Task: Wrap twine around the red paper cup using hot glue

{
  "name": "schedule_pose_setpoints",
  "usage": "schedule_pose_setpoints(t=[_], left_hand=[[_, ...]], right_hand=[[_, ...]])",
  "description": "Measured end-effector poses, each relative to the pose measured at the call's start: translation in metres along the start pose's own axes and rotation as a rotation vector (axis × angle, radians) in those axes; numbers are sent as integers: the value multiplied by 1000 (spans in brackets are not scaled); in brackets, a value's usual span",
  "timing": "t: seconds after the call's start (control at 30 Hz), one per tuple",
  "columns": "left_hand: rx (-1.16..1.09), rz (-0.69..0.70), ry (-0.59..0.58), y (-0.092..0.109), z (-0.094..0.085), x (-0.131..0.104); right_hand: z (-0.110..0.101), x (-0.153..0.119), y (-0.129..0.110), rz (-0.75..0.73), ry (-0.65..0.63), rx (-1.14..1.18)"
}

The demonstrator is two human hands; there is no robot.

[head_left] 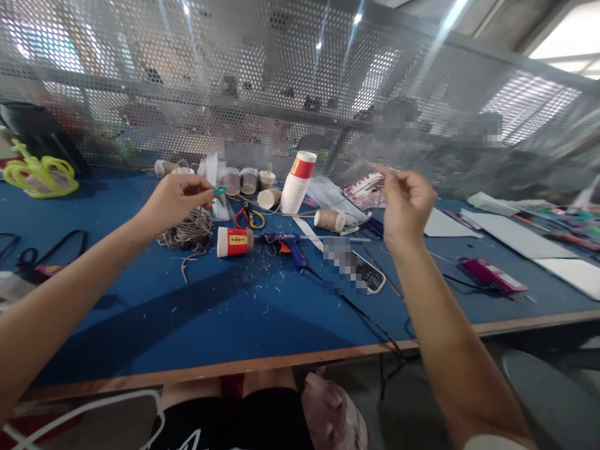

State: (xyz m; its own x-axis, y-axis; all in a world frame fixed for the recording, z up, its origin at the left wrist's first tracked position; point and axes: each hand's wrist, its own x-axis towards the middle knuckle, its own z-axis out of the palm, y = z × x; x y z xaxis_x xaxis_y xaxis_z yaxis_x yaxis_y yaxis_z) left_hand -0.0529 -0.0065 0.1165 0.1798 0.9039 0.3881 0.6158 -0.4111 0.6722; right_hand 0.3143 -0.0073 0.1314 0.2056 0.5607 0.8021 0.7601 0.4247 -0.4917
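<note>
Two bare hands, mine, are held well apart above a blue table (210, 331), seen from the head view. My left hand (184, 190) has thumb and fingertips closed on a small, glossy green piece (220, 191), which juts out from the fingertips toward the middle of the scene, clear of the tabletop. My right hand (410, 203), on the other side, has its fingers curled and thumb drawn in; I cannot tell whether something thin is pinched there.

I judge the green piece to be very light and perhaps a little slippery, thanks to its shine. It looks too small for more than a fingertip pinch, best taken by one edge with gentle pressure; whether it is stiff or soft, I cannot tell.

Below and beyond my left hand sits a tangled heap of grey cord (190, 231). To its right, a red-and-cream paper cup (232, 242) lies on its side, just beside a blue glue gun (293, 250). Behind them, a tall, leaning stack of paper cups (295, 190) stands between my hands. A phone (374, 275), partly blurred out, lies nearer my right forearm.
</note>
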Motion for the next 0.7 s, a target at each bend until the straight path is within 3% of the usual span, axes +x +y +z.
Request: schedule_pose_setpoints(t=[0.07,0.17,0.27,0.33,0.4,0.5,0.6,0.7], left_hand=[[-53,-10,-103,6,4,-4],[-104,-13,-261,14,11,-12],[-154,-20,-293,22,16,-19],[-182,-14,-261,25,17,-21],[-230,-23,-252,26,18,-21],[-322,-77,-286,21,20,-17],[-374,-107,-251,11,22,-11],[-324,-87,-264,2,21,-7]], right_hand=[[14,-12,-29,74,-74,264],[42,-43,-77,171,-406,687],[70,-72,-117,335,-727,793],[82,-81,-132,521,-836,873],[86,-81,-137,668,-918,924],[83,-69,-133,749,-1052,872],[75,-46,-122,692,-1079,724],[66,-17,-106,525,-1165,591]])
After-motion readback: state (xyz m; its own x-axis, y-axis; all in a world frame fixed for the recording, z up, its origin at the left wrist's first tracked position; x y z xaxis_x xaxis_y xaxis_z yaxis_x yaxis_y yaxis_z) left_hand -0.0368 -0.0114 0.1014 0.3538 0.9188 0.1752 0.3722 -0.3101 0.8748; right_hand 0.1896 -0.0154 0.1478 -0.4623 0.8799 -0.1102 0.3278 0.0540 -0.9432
